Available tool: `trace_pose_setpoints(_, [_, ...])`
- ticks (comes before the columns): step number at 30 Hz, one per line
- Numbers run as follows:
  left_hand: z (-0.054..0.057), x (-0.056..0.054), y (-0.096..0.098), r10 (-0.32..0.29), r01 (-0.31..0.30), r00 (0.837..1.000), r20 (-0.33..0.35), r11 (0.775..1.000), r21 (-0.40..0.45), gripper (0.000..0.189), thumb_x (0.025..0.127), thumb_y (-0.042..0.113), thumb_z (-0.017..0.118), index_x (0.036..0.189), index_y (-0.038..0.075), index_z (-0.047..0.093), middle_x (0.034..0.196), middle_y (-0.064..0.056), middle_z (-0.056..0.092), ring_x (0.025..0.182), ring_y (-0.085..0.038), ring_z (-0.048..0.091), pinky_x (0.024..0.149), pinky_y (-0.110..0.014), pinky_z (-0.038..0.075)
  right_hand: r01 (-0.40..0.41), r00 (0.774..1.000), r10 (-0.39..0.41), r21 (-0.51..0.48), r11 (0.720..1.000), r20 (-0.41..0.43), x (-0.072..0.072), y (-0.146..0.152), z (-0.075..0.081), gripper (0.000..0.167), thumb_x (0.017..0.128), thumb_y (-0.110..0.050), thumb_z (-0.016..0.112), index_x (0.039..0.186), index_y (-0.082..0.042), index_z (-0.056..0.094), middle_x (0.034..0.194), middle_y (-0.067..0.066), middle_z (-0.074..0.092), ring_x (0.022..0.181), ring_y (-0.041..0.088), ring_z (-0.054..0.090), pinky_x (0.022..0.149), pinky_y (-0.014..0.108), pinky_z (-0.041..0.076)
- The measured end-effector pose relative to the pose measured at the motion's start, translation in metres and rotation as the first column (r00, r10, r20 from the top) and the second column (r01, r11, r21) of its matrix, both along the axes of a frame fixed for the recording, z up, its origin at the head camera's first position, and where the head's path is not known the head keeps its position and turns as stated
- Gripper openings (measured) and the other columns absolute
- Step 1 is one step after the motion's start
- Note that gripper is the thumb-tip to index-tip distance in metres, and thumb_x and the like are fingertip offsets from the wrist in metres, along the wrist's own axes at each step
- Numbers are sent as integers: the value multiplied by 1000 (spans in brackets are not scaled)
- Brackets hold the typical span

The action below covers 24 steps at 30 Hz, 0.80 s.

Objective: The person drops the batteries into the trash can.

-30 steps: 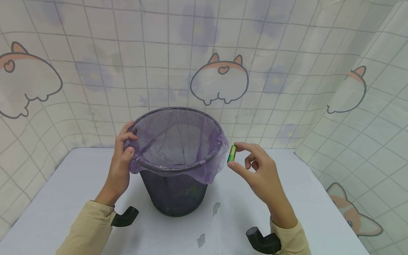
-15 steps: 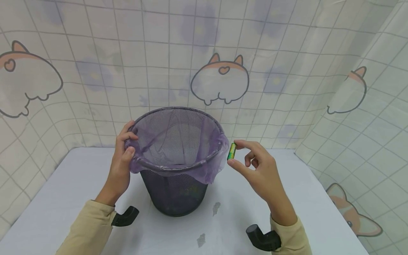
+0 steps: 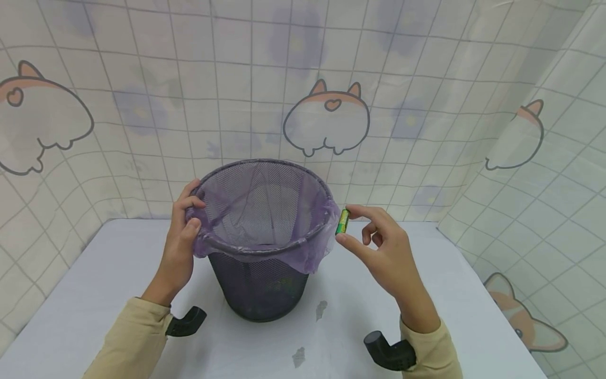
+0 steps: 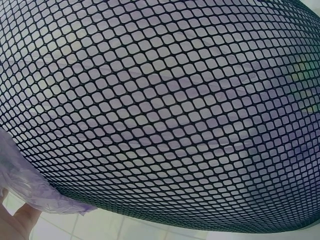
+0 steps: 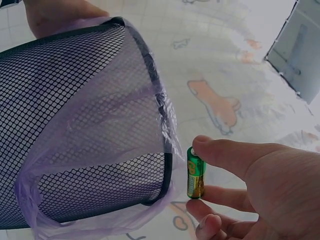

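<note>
A dark mesh wastebasket (image 3: pixel 265 295) stands on the white table, lined with a thin purple bag (image 3: pixel 303 258) folded over its rim. My left hand (image 3: pixel 177 242) grips the rim at the left, thumb outside and fingers over the edge. Just right of the rim, my right hand (image 3: pixel 383 247) pinches a small green and yellow battery (image 3: pixel 342 221) by its two ends between thumb and finger. In the right wrist view the battery (image 5: pixel 196 172) is upright beside the bag's edge. Close mesh (image 4: pixel 165 100) fills most of the left wrist view, with blurred green patches behind it at the right.
The white table (image 3: pixel 473 326) bears two small grey patches (image 3: pixel 299 357) in front of the basket. A tiled-pattern curtain (image 3: pixel 426 63) with cartoon dogs hangs behind and at both sides. Each sleeve carries a black curved mount (image 3: pixel 390 352).
My right hand has risen slightly and shifted a little left with the battery, closer to the basket's rim. The left hand and basket stay put.
</note>
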<state>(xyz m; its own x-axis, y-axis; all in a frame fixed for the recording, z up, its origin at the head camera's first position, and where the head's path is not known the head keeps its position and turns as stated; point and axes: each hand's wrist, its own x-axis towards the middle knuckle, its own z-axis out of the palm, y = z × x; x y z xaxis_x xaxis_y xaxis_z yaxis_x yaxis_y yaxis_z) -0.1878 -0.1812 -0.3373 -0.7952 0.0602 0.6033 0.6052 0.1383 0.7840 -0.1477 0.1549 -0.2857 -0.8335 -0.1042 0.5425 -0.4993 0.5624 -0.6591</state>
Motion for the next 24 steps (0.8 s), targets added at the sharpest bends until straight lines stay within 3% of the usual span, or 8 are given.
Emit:
trace_pose_setpoints(13, [1, -1, 0, -10, 10, 1000, 4, 999, 31, 32, 97, 21, 32, 117, -2, 36, 159, 2, 19, 147, -23, 15, 113, -51, 7, -23, 1000, 23, -5, 1000, -12, -2, -2, 3, 44, 81, -17, 76, 123, -20, 63, 106, -4, 62, 69, 10, 43, 65, 24, 33])
trace_pose_setpoints(24, [1, 1, 0, -3, 2, 1000, 14, 1000, 13, 35, 97, 24, 32, 118, -3, 34, 159, 5, 18, 147, -24, 16, 112, -59, 7, -22, 999, 22, -7, 1000, -28, -2, -3, 6, 46, 81, -16, 77, 124, -21, 63, 106, -4, 62, 70, 14, 44, 65, 25, 33])
